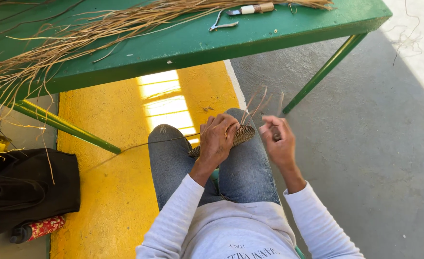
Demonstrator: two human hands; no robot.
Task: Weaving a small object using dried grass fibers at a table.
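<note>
While seated, a person's left hand (217,139) clamps a small woven disc (240,135) on the knee, and the right hand (279,140) is closed on a dark tool beside it, mid-stitch, apparently. Beyond, dried grass (92,33) covers the green table (183,45).

The green table (183,43) sits close above the knees, so there is not much room to lift up in front. Long dry grass (77,36), a knife (250,8) and small scissors (221,24) lie on top of it. One slanted table leg (324,72) stands to the right, another (63,125) to the left. A black bag (25,189) blocks the left floor. The grey floor (375,158) on the right is wide open.
</note>
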